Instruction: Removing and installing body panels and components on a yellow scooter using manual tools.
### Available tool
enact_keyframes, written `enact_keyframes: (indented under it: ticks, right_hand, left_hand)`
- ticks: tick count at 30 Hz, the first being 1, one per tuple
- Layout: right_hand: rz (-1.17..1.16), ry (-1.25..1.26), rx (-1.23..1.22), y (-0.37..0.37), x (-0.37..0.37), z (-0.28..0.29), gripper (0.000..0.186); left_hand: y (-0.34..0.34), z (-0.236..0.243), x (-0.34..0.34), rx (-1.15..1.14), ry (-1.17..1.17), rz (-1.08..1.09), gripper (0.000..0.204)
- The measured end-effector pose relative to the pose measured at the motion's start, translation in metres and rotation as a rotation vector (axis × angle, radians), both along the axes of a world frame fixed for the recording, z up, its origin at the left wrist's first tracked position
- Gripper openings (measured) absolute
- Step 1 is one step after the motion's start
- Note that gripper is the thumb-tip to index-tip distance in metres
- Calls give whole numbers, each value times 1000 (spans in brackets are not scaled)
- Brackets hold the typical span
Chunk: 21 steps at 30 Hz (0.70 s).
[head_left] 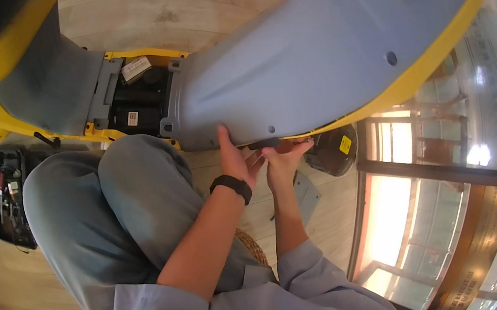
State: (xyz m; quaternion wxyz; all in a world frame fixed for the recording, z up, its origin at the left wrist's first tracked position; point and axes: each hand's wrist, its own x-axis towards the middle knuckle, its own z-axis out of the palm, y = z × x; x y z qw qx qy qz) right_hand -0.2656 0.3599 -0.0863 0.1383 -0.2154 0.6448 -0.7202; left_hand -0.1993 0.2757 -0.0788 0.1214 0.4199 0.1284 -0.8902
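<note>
Grey-blue curved plastic panel with yellow edging [294, 75] lies just beyond the left hand [237, 161], thumb against its side, and the right hand [282, 161], fingers bent near its edge, both grips unclear.

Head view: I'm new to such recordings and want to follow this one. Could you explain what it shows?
There is no robot here, just a person's bare hands. A wide fisheye camera on the person's head looks down, so straight edges bend and the knees show below.

Above them is a large yellow and grey machine with a dark open compartment. The left hand, with a black wristband, touches the machine's near edge. The right hand is beside it at that edge; whether it pinches something small, I cannot tell.

On the floor are an open toolbox at the left, and a dark object and a grey piece beyond the right hand.
</note>
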Motion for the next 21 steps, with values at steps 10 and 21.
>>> enact_keyframes:
  ticks: [10, 21]
  right_hand:
    - [-14, -306, -343, -5, 1, 2, 43]
    - [162, -771, -681, -9, -37, 9, 54]
  left_hand:
    - [-45, 91, 50, -2188, -486, -529, 54]
    - [-109, 65, 17, -2584, -154, -786, 126]
